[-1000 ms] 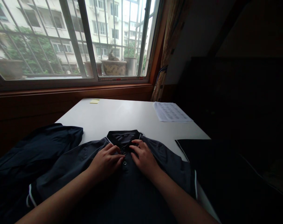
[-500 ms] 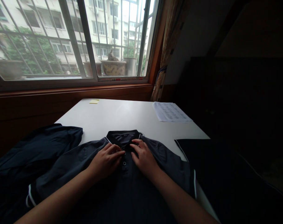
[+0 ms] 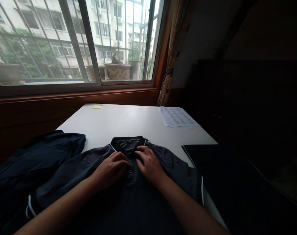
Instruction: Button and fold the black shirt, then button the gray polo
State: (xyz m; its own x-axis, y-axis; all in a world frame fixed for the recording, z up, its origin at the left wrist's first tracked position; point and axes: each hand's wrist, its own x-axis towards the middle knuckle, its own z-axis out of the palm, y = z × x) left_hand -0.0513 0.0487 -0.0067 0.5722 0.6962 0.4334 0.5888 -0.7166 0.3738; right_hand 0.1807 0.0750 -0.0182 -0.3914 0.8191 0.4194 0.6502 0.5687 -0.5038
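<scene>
A dark polo shirt (image 3: 94, 169) with white trim lies face up on the white table (image 3: 128, 122), collar (image 3: 127, 143) pointing toward the window. My left hand (image 3: 109, 170) and my right hand (image 3: 149, 164) rest on the chest on either side of the button placket (image 3: 130, 166). Fingertips of both hands pinch the placket fabric just below the collar, around the upper buttons. Two small round buttons show between the hands.
Another dark garment (image 3: 38, 156) is heaped at the left of the table. A printed sheet of paper (image 3: 177, 117) lies at the far right, a yellow sticky note (image 3: 97, 106) at the far edge. Dark cloth (image 3: 212, 163) covers the right corner. A barred window is beyond.
Both hands stay at the placket with small finger movements; the fingertips have drawn closer around the upper button. The view has shifted slightly.
</scene>
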